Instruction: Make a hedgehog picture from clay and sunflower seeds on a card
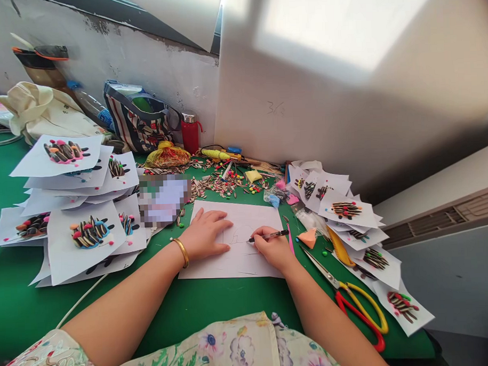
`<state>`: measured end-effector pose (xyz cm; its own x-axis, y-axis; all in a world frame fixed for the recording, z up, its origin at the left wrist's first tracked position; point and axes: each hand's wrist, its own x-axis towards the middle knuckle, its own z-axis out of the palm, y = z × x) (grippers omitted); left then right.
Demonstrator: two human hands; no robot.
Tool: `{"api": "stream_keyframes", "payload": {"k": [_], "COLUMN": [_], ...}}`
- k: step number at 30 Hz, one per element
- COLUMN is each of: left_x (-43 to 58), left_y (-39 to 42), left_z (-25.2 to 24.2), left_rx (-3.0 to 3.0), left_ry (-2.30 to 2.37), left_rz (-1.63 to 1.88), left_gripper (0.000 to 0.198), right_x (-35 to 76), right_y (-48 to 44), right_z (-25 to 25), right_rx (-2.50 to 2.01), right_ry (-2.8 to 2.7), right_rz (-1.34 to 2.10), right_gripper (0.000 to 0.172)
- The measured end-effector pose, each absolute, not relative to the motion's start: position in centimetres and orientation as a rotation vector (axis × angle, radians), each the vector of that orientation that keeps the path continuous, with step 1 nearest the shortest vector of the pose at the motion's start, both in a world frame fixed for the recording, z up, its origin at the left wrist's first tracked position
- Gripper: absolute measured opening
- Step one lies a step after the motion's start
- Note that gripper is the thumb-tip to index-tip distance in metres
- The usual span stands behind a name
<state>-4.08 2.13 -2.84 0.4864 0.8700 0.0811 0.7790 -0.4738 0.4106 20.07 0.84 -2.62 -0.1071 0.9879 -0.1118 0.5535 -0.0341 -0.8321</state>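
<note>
A white sheet of paper (265, 214) lies on the green table in front of me, with a thin line drawing near its middle. My left hand (206, 235), with a gold bangle at the wrist, rests flat on the left part of the sheet, fingers spread. In my right hand (275, 250) is a black pen (278, 234), gripped near its tip. The tip meets the paper by the drawn lines. Just right of the sheet are a pink-handled tool (290, 243) and open scissors (331, 278) with red and yellow handles.
Stacks of cards with seed-and-clay hedgehog shapes stand at left (84, 199) and right (349, 211). Loose sunflower seeds (208, 187) and coloured bits spread behind the paper. A red bottle (190, 134), a striped bag (140, 120) and a cloth bag (49, 112) line the wall.
</note>
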Motion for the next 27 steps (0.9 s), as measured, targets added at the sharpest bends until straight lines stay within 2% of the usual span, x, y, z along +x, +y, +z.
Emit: {"api": "stream_keyframes", "payload": {"k": [12, 21, 27], "left_x": [-4.1, -4.1, -4.1], "left_y": [2.2, 2.2, 2.2], "left_z": [-2.8, -2.9, -2.9], "left_rx": [2.419, 2.422, 2.435], "left_ry": [1.392, 1.4, 1.391], "left_rz": [0.383, 0.367, 0.38], "left_gripper": [0.062, 0.062, 0.062], "right_x": [21.4, 21.5, 21.5], "right_y": [1.9, 1.5, 1.6], "right_z": [-1.8, -1.5, -2.2], "right_rx": [-1.711, -1.621, -1.657], "right_ry": [-1.657, -1.597, -1.724], "right_rz": [0.904, 1.023, 0.862], "right_gripper": [0.018, 0.025, 0.014]}}
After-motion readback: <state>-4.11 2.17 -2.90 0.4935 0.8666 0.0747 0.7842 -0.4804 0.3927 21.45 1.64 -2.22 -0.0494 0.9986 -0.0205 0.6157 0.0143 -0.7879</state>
